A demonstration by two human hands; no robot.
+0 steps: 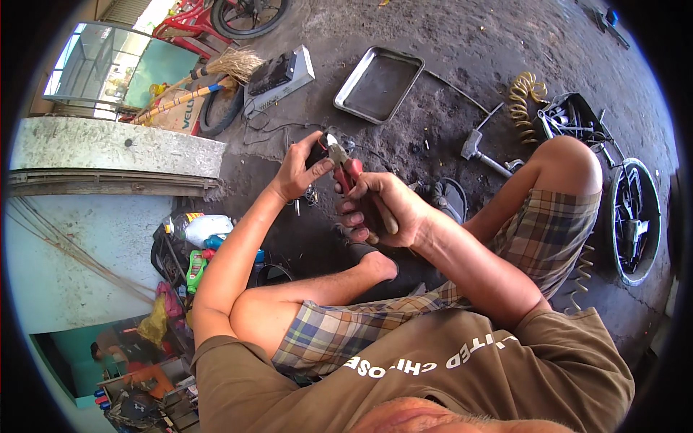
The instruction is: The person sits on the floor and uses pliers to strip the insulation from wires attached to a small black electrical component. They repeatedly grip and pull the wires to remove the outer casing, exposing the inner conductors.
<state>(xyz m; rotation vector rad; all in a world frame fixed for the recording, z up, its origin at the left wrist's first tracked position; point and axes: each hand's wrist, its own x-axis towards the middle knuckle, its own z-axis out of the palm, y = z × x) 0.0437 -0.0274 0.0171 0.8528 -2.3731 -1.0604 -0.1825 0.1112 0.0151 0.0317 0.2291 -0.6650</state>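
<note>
While gripping red-handled pliers (345,167), right hand (382,209) curled (knuckles up), left hand (299,169) pinching.

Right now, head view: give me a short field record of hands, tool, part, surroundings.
setting: person squatting on a dark concrete floor
right hand: gripping red-handled pliers
left hand: holding a small dark part at the pliers' tip; details too small to tell
behind hands: empty metal tray, grey box device, straw broom
right side: hammer, yellow coiled hose
left side: bottles by the wall
</note>
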